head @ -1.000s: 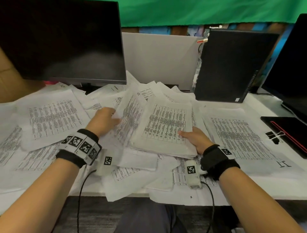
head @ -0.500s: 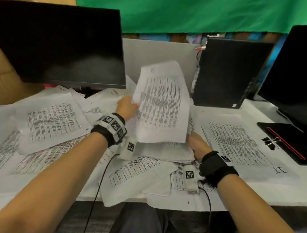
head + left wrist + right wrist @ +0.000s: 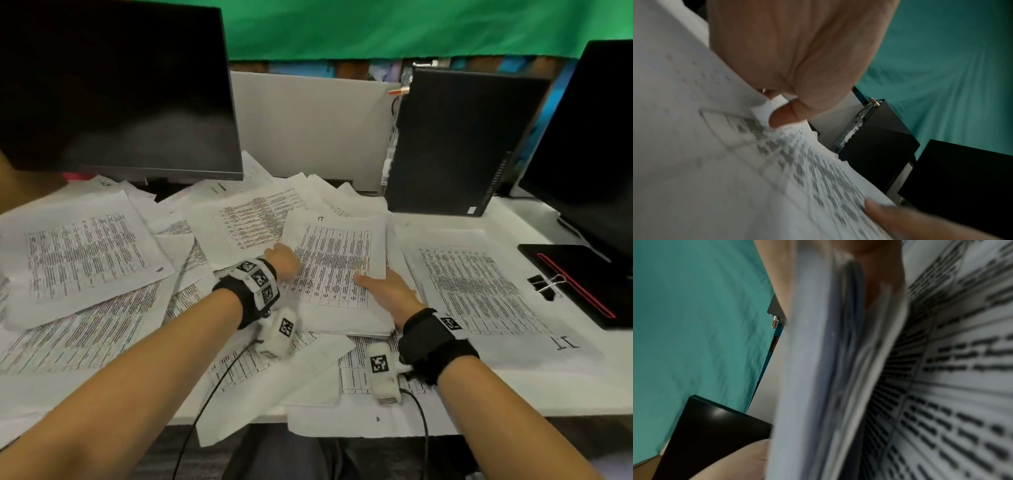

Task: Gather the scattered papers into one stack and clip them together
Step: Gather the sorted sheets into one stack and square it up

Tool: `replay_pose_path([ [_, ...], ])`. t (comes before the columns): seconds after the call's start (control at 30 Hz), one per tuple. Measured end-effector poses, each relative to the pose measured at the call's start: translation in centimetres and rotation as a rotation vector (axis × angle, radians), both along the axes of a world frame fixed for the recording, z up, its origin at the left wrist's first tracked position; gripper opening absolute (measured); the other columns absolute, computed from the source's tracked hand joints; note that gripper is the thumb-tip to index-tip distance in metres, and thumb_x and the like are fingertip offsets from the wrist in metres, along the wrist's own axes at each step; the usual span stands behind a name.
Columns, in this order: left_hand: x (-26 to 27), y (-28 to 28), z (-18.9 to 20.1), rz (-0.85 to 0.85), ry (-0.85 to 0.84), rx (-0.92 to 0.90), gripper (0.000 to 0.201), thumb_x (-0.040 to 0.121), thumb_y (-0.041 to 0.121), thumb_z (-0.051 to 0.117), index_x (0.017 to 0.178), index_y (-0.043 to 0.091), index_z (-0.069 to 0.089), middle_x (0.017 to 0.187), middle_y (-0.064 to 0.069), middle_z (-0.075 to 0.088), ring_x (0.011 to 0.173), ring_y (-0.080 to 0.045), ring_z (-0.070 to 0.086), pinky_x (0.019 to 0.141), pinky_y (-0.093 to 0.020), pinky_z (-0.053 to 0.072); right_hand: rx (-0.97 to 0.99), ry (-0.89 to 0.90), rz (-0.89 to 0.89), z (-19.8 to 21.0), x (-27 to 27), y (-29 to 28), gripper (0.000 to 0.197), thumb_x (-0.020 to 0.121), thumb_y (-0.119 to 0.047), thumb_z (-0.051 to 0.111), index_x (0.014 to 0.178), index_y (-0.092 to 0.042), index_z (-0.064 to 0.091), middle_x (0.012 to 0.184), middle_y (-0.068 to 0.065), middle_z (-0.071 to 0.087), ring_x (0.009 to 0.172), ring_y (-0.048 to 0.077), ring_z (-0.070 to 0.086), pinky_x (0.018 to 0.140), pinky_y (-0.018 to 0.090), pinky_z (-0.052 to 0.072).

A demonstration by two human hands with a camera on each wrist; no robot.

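A stack of printed papers (image 3: 337,274) lies mid-table among scattered sheets. My left hand (image 3: 282,261) pinches the left edge of the top sheet (image 3: 797,170), thumb on top, and the sheet lies flat on the stack. My right hand (image 3: 388,291) grips the stack's right edge (image 3: 818,369), thumb on top and fingers underneath. A black binder clip (image 3: 545,286) lies on the table to the right, apart from both hands. More loose printed sheets lie at the left (image 3: 82,253), behind the stack (image 3: 253,222) and at the right (image 3: 476,284).
A dark monitor (image 3: 113,85) stands at the back left and a black computer case (image 3: 462,140) at the back right. A second monitor (image 3: 589,137) and a black notebook with a red line (image 3: 582,281) are at the far right. Some sheets overhang the table's front edge (image 3: 308,407).
My left hand lifted a sheet from the left pile, swung it up and over, and has laid it on the stack. My right hand has kept hold of the stack's right edge.
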State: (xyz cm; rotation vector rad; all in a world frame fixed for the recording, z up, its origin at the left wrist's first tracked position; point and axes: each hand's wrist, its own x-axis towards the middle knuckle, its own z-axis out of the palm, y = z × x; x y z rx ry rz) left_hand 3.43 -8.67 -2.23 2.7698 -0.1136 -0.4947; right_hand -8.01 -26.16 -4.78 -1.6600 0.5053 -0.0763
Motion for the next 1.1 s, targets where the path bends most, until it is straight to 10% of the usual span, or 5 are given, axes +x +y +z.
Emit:
replay_pose_path([
  [0.13, 3.3, 3.3, 2.1, -0.074, -0.091, 0.179, 0.034, 0.094, 0.014, 0.041, 0.123, -0.002, 0.048, 0.123, -0.018, 0.053, 0.126, -0.036, 0.045, 0.097, -0.038, 0.042, 0.028, 0.027, -0.037, -0.3, 0.6, 0.3, 0.034, 0.088, -0.020, 0.074, 0.118, -0.006, 0.064, 0.121, 0.012, 0.068, 0.105, 0.028, 0.066, 0.093, 0.036, 0.053],
  [0.3, 5.2, 5.8, 1.8, -0.176, -0.151, 0.357, 0.083, 0.079, 0.036, 0.067, 0.143, 0.011, 0.023, 0.142, -0.018, 0.035, 0.128, -0.038, 0.039, 0.103, -0.047, 0.040, 0.143, -0.011, -0.024, -0.5, 0.5, 0.0, 0.033, 0.087, -0.008, 0.073, 0.119, -0.003, 0.065, 0.118, 0.015, 0.069, 0.087, 0.021, 0.069, 0.065, 0.023, 0.058],
  [0.5, 4.4, 4.7, 2.6, -0.265, -0.304, 0.472, 0.034, 0.092, 0.005, 0.050, 0.126, 0.006, 0.050, 0.121, -0.010, 0.059, 0.109, -0.028, 0.059, 0.088, -0.037, 0.048, 0.094, 0.001, -0.063, -0.8, 0.6, -0.3, 0.033, 0.089, -0.007, 0.070, 0.121, -0.002, 0.063, 0.114, 0.011, 0.069, 0.085, 0.020, 0.068, 0.068, 0.025, 0.056],
  [0.8, 1.8, 4.8, 9.2, -0.075, -0.621, 0.155, 0.025, 0.092, -0.001, 0.041, 0.109, -0.006, 0.059, 0.112, -0.023, 0.061, 0.100, -0.039, 0.060, 0.080, -0.043, 0.047, 0.058, -0.049, -0.102, -1.8, 1.2, -0.5, 0.039, 0.090, -0.007, 0.069, 0.128, -0.004, 0.060, 0.123, 0.012, 0.068, 0.109, 0.030, 0.066, 0.099, 0.049, 0.051],
  [1.1, -6.3, -4.9, 5.4, -0.580, -0.230, 0.102, 0.026, 0.094, 0.003, 0.042, 0.114, -0.004, 0.056, 0.105, -0.014, 0.060, 0.090, -0.027, 0.060, 0.067, -0.027, 0.045, 0.065, -0.064, -0.082, -1.1, 1.0, 0.0, 0.037, 0.103, -0.035, 0.046, 0.134, -0.015, 0.052, 0.132, 0.007, 0.061, 0.116, 0.024, 0.060, 0.105, 0.044, 0.046],
])
